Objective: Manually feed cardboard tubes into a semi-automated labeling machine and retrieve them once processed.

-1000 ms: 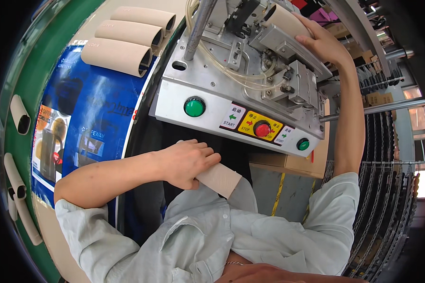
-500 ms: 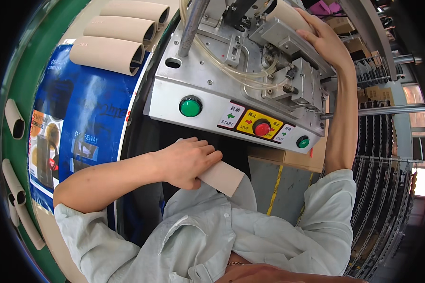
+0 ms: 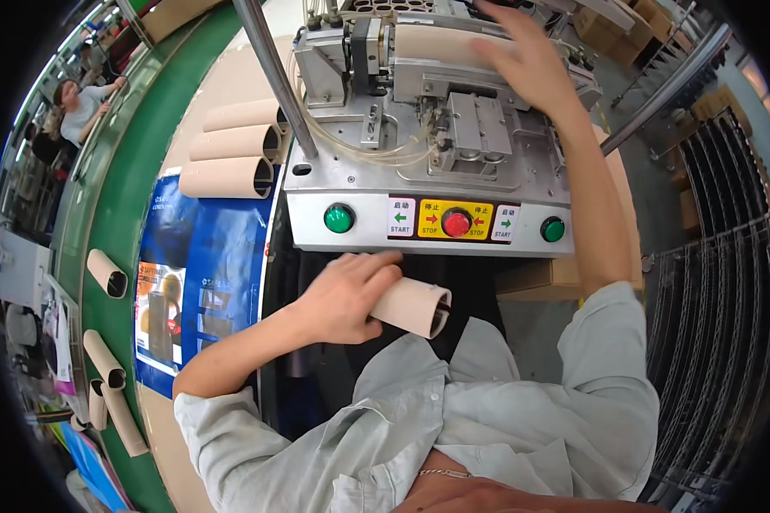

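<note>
- Tube [image 3: 415,306]: a short tan cardboard tube lies in the left hand [image 3: 346,291], close to the person's chest and just below the machine's front panel; its open dark end points to the right of the hand.
- Left hand: the fingers wrap over the top of the tube, clamped on it, with the fingertips almost touching the panel's lower edge.
- Right hand [image 3: 526,60]: it reaches far forward over the machine [image 3: 428,128], lying flat with fingers spread on a second tan tube [image 3: 432,41] that sits in the fixture on top; it presses on this tube rather than closing round it.
- Red button [image 3: 456,223]: just above the left hand, in a yellow field at the middle of the panel.
- Green buttons: one [image 3: 339,218] above and slightly left of the left hand, the other [image 3: 553,229] well to its right, beside the right forearm.
- Clear hoses [image 3: 385,145]: they loop across the machine's deck, below and left of the right hand.
- Stacked tubes [image 3: 231,158]: three longer tan tubes lie side by side, up and left of the left hand, next to the machine.
- Blue carton [image 3: 201,274]: left of the left forearm.
- Green belt [image 3: 115,231]: further left, carrying loose tubes [image 3: 107,274].
</note>
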`<state>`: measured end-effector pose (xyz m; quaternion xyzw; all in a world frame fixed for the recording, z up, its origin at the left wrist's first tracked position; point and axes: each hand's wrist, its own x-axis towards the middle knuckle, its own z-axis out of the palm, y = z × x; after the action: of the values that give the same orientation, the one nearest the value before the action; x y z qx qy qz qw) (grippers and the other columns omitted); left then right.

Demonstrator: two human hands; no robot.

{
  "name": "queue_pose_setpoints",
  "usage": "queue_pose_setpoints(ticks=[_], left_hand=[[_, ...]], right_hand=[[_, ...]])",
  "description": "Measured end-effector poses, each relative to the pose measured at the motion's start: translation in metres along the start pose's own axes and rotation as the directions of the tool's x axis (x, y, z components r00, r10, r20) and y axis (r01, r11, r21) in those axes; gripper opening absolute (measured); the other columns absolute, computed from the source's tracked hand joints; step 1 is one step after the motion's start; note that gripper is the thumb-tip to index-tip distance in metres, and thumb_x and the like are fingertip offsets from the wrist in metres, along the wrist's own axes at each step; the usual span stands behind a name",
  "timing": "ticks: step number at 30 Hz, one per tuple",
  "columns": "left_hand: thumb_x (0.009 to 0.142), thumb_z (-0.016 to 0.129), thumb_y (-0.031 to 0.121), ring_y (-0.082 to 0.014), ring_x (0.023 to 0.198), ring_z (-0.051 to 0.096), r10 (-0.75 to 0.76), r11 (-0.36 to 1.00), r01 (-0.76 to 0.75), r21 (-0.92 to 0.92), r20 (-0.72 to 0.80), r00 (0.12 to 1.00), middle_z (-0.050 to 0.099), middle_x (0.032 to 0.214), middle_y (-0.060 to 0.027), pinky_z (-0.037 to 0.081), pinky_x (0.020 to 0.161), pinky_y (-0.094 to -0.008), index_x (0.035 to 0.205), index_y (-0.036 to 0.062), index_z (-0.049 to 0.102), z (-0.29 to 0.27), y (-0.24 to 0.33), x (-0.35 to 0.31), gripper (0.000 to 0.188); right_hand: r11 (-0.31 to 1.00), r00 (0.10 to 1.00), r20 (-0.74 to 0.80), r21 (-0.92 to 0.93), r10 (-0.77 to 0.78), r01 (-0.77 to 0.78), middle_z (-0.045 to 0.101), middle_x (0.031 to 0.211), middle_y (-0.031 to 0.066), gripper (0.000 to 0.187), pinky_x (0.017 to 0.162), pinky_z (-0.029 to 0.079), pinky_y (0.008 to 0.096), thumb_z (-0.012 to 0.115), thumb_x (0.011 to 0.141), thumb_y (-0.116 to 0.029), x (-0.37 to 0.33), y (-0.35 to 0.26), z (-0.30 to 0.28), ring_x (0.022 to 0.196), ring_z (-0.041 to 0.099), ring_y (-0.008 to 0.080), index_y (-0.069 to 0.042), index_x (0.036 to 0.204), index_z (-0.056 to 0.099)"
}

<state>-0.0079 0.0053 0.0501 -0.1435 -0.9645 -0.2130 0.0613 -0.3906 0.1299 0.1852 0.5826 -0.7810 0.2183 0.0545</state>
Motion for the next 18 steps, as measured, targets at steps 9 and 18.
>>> queue_pose_setpoints(ticks=[9, 18], left_hand=[[0.064, 0.080, 0.017, -0.0343, 0.104, 0.064, -0.194, 0.925, 0.251, 0.284, -0.213, 0.958, 0.053, 0.164, -0.0222, 0.051, 0.098, -0.0404, 0.128, 0.0014, 0.060, -0.010, -0.009, -0.029, 0.069], [0.060, 0.086, 0.010, -0.0318, 0.115, 0.063, -0.134, 0.958, 0.230, 0.173, -0.441, 0.888, 0.064, 0.141, -0.0136, 0.049, 0.104, -0.0418, 0.129, 0.0048, 0.060, 0.017, -0.020, -0.035, 0.074]], right_hand=[[0.988, 0.710, -0.702, -0.144, -0.062, -0.055, 0.055, 0.150, 0.0223, 0.053, 0.120, 0.039, 0.0502, 0.061, 0.090, -0.012, -0.216, -0.011, 0.109, 0.137, 0.052, 0.0398, 0.001, 0.141, 0.060], [0.604, 0.944, -0.135, 0.793, 0.302, -0.080, 0.080, 0.111, 0.0143, 0.031, 0.095, 0.056, 0.0325, 0.067, 0.095, 0.000, -0.215, -0.130, 0.137, 0.099, 0.073, 0.0239, 0.004, 0.126, 0.073]])
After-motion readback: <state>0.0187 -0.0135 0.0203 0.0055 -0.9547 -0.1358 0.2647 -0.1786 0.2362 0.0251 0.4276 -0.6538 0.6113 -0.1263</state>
